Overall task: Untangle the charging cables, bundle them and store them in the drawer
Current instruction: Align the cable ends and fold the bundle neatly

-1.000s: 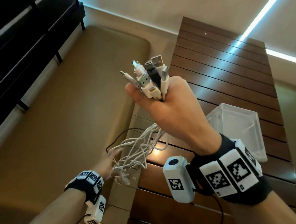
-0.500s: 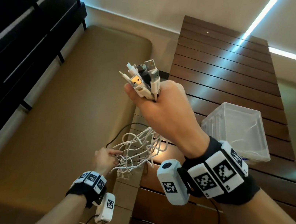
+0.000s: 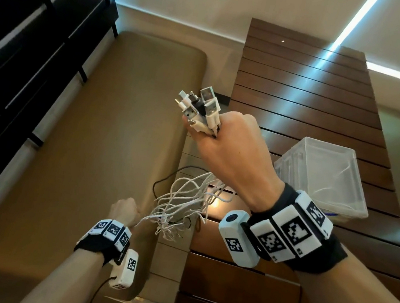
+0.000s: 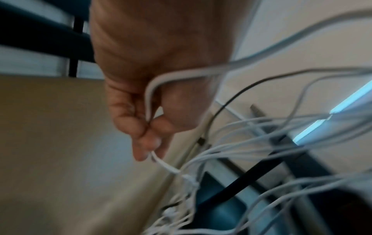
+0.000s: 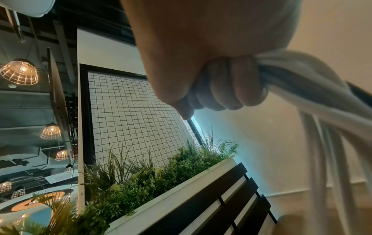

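My right hand (image 3: 229, 153) is raised and grips a bunch of charging cables, whose plug ends (image 3: 200, 108) stick up out of the fist. In the right wrist view the curled fingers (image 5: 227, 89) clamp the cable bundle (image 5: 298, 89). Below the fist the white cables (image 3: 185, 206) hang in a tangled mass with one black cable (image 3: 163, 179) looping out. My left hand (image 3: 123, 211) is low, left of the tangle, and pinches one white cable (image 4: 163, 163) between thumb and fingertips. No drawer is identifiable.
A dark slatted wooden table (image 3: 305, 102) runs along the right, with a clear plastic bin (image 3: 324, 177) on it holding a white cable. A tan padded bench (image 3: 92, 135) lies on the left, beside a dark slatted backrest (image 3: 29, 35).
My left hand has drawn back to the left, pulling one white cable out of the tangle. My right hand has stayed up with the plug ends, shifting slightly.
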Action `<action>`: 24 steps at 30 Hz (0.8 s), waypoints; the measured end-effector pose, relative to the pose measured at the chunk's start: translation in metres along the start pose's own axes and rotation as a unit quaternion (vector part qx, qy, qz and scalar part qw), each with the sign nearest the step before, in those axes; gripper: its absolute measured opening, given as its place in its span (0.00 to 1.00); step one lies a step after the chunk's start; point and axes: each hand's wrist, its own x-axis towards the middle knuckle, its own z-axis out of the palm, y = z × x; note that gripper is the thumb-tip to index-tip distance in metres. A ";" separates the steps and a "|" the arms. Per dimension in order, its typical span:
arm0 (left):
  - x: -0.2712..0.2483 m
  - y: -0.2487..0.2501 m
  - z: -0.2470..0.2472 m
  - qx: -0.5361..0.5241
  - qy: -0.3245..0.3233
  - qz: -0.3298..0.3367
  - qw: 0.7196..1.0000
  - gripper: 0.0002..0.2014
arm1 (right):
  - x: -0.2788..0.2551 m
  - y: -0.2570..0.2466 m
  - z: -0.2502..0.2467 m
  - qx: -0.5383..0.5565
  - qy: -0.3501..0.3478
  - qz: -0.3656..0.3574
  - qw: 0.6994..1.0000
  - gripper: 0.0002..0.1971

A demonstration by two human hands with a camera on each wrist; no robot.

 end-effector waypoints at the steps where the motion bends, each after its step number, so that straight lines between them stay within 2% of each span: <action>1: 0.004 -0.009 0.000 0.014 0.006 -0.007 1.000 0.09 | -0.001 0.001 -0.001 0.005 -0.003 0.000 1.000 0.29; 5: 0.017 -0.023 -0.007 0.154 0.034 0.020 0.987 0.10 | -0.008 0.002 0.003 -0.008 -0.032 -0.007 0.999 0.30; 8: 0.031 -0.015 -0.020 0.130 0.056 0.008 0.990 0.10 | -0.007 0.003 0.006 -0.034 -0.045 0.002 0.998 0.31; 11: 0.047 -0.019 -0.041 0.120 0.040 -0.040 0.991 0.10 | -0.006 0.006 0.003 -0.047 -0.050 0.008 0.998 0.30; 12: 0.049 -0.019 -0.048 0.086 0.024 -0.057 0.994 0.10 | -0.006 0.007 0.002 -0.044 -0.051 0.009 0.998 0.30; 14: 0.054 -0.020 -0.057 -0.007 -0.010 -0.072 0.997 0.18 | -0.007 0.008 0.002 -0.051 -0.058 0.014 0.997 0.30; 16: 0.054 -0.024 -0.064 -0.090 -0.012 -0.092 0.992 0.22 | -0.008 0.006 0.003 -0.062 -0.067 0.022 0.996 0.29; 20: 0.052 -0.023 -0.067 -0.178 0.023 -0.157 0.971 0.17 | -0.008 0.004 0.003 -0.068 -0.076 0.033 0.994 0.29; 22: 0.050 -0.011 -0.066 -0.114 0.015 -0.111 0.987 0.17 | -0.007 0.004 0.002 -0.063 -0.078 0.026 0.995 0.30; 24: 0.046 0.003 -0.065 -0.002 -0.009 -0.012 1.000 0.17 | -0.006 0.003 0.003 -0.053 -0.083 0.013 0.995 0.30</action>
